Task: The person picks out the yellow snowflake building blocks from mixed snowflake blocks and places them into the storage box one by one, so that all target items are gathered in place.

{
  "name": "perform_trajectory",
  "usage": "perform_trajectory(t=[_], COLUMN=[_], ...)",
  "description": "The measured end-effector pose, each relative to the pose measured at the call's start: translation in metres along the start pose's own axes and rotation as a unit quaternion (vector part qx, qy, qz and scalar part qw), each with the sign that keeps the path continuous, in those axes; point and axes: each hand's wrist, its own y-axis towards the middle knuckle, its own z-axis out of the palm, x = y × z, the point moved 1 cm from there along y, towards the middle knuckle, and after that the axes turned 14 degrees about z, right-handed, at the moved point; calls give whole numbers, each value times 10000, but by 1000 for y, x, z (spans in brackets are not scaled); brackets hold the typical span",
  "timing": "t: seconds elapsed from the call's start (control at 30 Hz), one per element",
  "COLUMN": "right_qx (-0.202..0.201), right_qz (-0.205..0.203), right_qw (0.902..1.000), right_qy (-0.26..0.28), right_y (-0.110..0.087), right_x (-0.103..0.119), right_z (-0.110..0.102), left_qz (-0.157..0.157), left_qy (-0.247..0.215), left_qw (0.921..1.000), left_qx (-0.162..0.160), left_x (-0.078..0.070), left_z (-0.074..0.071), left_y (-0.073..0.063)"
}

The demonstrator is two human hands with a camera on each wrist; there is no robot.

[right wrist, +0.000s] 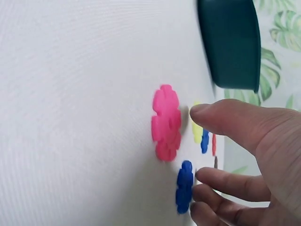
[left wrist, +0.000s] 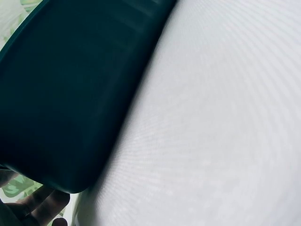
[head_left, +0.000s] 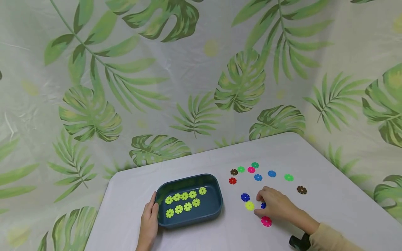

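Note:
At the left end of a dark teal plastic tray [head_left: 191, 220], my left hand [head_left: 149, 219] holds the wall, thumb at the rim and fingers along the outside. Two rows of yellow-green notched plastic discs [head_left: 178, 209] lie inside the tray. My right hand [head_left: 276, 204] is low over the table, thumb and fingers apart with nothing between them. Below it are a dark blue disc [right wrist: 185, 187], partly hidden by the hand in the head view, and a pink disc [head_left: 266, 221]. Just left of the fingertips lies a yellow disc [head_left: 249, 206], with another blue disc [head_left: 245, 197] behind it.
Farther back on the white table [head_left: 125, 202] lie several more discs: a red one [head_left: 232, 181], a brown one [head_left: 233, 172], green ones [head_left: 289, 177], light blue ones [head_left: 272, 173] and a pink one. Another brown disc [head_left: 302, 190] sits at the right. A leaf-print curtain [head_left: 194, 87] hangs behind.

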Motion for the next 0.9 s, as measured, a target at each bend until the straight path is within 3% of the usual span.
perform_trajectory(t=[0.47,0.9], right_qx=[-303,-114], right_qz=[102,16], right_qw=[9994,9993], right_qy=[105,356], right_y=[4,7], right_x=[14,18], right_z=[8,11], left_qz=[30,-87], left_qy=[46,71], left_qw=[10000,9999], left_qx=[11,-40], left_x=[0,2], left_z=[0,1], left_y=[0,2])
